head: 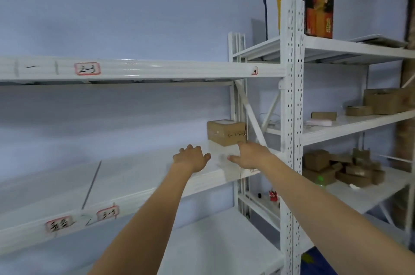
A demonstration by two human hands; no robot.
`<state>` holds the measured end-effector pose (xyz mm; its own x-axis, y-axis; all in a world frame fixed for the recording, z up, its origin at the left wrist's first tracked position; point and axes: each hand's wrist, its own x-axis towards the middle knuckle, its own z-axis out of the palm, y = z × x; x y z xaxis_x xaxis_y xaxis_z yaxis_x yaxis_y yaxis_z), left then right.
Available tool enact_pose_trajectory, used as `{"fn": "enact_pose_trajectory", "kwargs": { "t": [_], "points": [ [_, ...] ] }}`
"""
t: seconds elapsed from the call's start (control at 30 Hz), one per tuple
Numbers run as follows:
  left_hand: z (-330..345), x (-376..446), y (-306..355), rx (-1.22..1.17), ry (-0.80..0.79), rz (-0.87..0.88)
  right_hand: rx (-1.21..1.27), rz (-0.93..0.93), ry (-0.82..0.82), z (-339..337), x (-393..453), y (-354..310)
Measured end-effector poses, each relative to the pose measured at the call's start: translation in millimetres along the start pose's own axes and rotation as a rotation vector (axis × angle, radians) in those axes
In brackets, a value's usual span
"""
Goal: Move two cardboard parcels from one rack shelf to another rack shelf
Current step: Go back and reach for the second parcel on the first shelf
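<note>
Fingers: left hand (191, 158) is seen from the back, fingers curled loosely, nothing held. Right hand (248, 155) is spread loose, thumb out toward the left hand, nothing gripped.
Parcel: one cardboard parcel (225, 132) is seen at the right end of the middle shelf (125, 181), by the rear upright. Right fingertips are just below its front corner; contact cannot be told.
Parcel surface: plain brown box, white label on top, handwriting on the front face, not readable.
White block: a pale, blurred shape (222, 155) lies between the two hands under the parcel; what it is cannot be told.
Rack: white-painted metal, perforated front post (291, 117), glossy flat shelves.
Tags: red-bordered labels (87, 69) on the beam edges, partly legible.
Right bay: small cardboard boxes (343, 169) are heaped loosely, edges blurred.
Top shelf: printed carton (317, 5), half hidden by the post.
</note>
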<state>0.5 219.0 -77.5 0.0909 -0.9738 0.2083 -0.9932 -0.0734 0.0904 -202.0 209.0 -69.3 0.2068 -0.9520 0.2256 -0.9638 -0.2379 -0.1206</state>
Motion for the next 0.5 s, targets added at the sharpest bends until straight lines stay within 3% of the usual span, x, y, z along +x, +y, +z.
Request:
{"fn": "enact_pose_trajectory", "kwargs": {
  "t": [0.5],
  "points": [
    [19,197,38,-0.023,-0.002,-0.009,0.036,0.022,0.067,7,197,81]
  ]
}}
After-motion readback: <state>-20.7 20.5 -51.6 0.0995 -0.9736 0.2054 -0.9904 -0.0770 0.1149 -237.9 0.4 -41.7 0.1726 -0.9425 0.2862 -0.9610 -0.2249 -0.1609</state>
